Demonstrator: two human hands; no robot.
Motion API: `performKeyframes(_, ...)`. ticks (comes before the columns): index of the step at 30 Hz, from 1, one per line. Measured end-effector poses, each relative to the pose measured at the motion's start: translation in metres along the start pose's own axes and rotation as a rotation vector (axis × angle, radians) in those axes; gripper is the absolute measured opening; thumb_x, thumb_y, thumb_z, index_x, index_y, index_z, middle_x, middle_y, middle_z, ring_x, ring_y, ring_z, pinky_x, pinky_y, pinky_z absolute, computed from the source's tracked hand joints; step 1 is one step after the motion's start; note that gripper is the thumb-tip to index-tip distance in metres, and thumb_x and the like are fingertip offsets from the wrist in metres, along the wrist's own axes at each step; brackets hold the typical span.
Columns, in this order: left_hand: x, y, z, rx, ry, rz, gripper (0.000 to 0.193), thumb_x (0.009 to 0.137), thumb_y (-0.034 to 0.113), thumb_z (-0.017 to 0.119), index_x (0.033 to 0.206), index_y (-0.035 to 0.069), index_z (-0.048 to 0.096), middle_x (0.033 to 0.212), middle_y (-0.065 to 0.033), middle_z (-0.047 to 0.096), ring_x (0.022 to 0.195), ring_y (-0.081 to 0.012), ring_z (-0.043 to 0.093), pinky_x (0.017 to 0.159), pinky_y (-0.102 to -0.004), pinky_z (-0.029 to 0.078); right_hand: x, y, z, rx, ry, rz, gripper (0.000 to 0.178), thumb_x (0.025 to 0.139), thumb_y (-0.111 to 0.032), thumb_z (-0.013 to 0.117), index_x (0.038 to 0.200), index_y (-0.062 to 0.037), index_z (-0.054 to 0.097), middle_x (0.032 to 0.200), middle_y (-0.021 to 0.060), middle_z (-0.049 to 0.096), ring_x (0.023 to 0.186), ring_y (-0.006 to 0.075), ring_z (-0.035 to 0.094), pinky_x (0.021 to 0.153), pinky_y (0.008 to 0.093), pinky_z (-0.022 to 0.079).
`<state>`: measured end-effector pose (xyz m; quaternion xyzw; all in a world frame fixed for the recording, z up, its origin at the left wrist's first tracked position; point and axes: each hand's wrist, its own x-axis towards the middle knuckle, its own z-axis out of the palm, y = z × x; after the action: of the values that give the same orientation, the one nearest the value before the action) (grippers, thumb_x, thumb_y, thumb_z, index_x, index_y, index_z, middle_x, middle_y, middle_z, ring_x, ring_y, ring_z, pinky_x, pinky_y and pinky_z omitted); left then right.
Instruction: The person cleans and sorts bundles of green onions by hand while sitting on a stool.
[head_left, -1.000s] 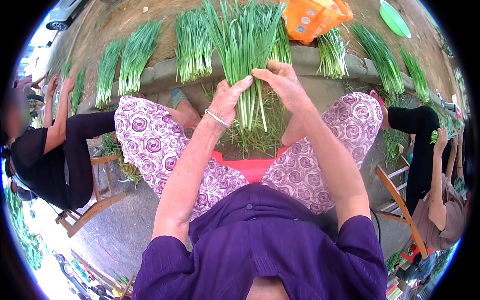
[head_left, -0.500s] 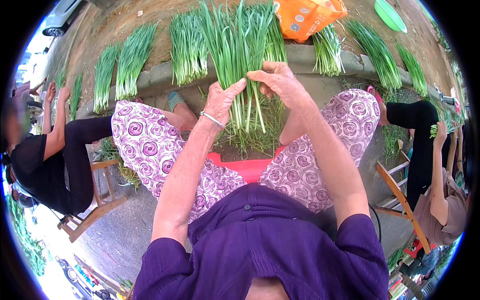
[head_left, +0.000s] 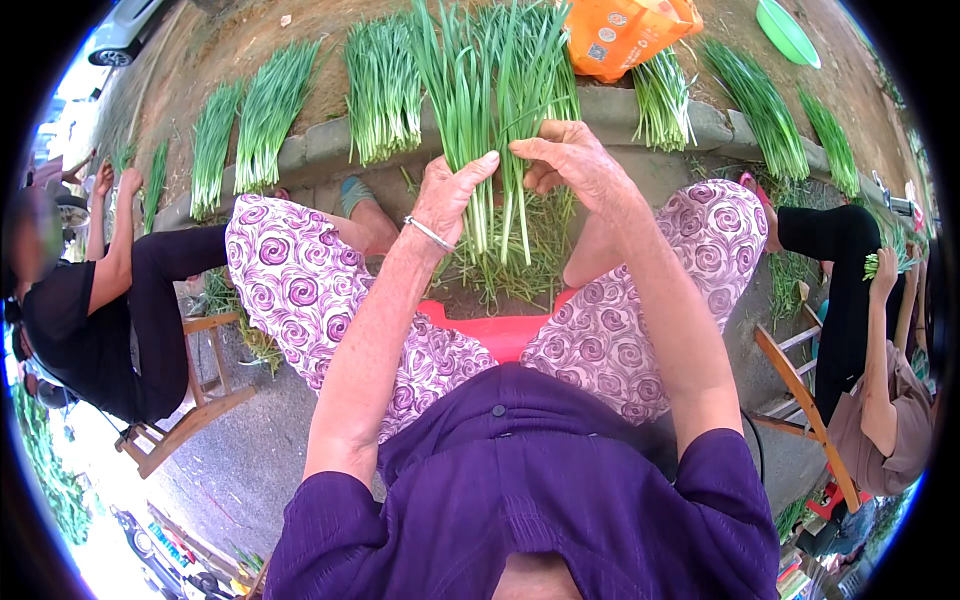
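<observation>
My left hand (head_left: 447, 197), with a bracelet at the wrist, is closed around a bundle of garlic chives (head_left: 457, 95), green leaves away from me and pale stems hanging toward my lap. My right hand (head_left: 582, 168) pinches a smaller bunch of chives (head_left: 515, 205) between thumb and fingers, just right of that bundle. A narrow gap parts the two bunches at the stems. Below them, loose trimmings (head_left: 510, 275) lie in a heap on the ground between my feet.
Sorted chive bundles (head_left: 270, 120) lie along a stone curb (head_left: 325, 145). Behind it are an orange bag (head_left: 630, 40) and a green basin (head_left: 785, 35). People sit on both sides, near wooden chairs (head_left: 205, 400). A red stool (head_left: 485, 330) shows between my knees.
The smaller bunch in my right hand now stands apart from the left bundle, where before the stems lay together. The whole view has shifted slightly.
</observation>
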<state>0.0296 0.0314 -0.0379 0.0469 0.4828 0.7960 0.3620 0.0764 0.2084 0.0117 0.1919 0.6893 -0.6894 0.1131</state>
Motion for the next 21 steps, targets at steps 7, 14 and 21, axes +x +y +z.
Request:
performKeyframes(7, 0.003, -0.01, -0.005, 0.057, -0.015, 0.057, 0.013, 0.087, 0.012, 0.063, 0.099, 0.007, 0.065, 0.087, 0.0008, 0.065, 0.072, -0.0076, 0.061, 0.059, -0.0237, 0.051, -0.001, 0.002, 0.004, -0.05, 0.001, -0.04, 0.023, 0.08, -0.019, 0.069, 0.085, 0.0017, 0.06, 0.077, 0.0074, 0.064, 0.061, 0.013, 0.064, 0.052, 0.0235, 0.051)
performKeyframes(14, 0.002, -0.009, -0.002, 0.067, -0.029, 0.051, 0.013, 0.089, 0.013, 0.061, 0.099, 0.007, 0.065, 0.086, -0.0002, 0.065, 0.071, -0.0077, 0.061, 0.059, -0.0232, 0.051, -0.002, -0.001, 0.003, -0.108, -0.011, -0.028, 0.025, 0.079, -0.016, 0.069, 0.091, 0.0035, 0.06, 0.082, 0.0095, 0.065, 0.063, 0.0142, 0.065, 0.053, 0.0236, 0.051)
performKeyframes(21, 0.002, -0.01, -0.001, 0.03, -0.042, 0.031, 0.016, 0.089, 0.018, 0.062, 0.1, 0.007, 0.063, 0.086, -0.0019, 0.065, 0.071, -0.0101, 0.062, 0.059, -0.0254, 0.054, -0.005, -0.001, 0.009, -0.01, 0.009, -0.024, 0.023, 0.081, -0.014, 0.066, 0.091, 0.0047, 0.058, 0.08, 0.0102, 0.065, 0.064, 0.018, 0.067, 0.053, 0.025, 0.052)
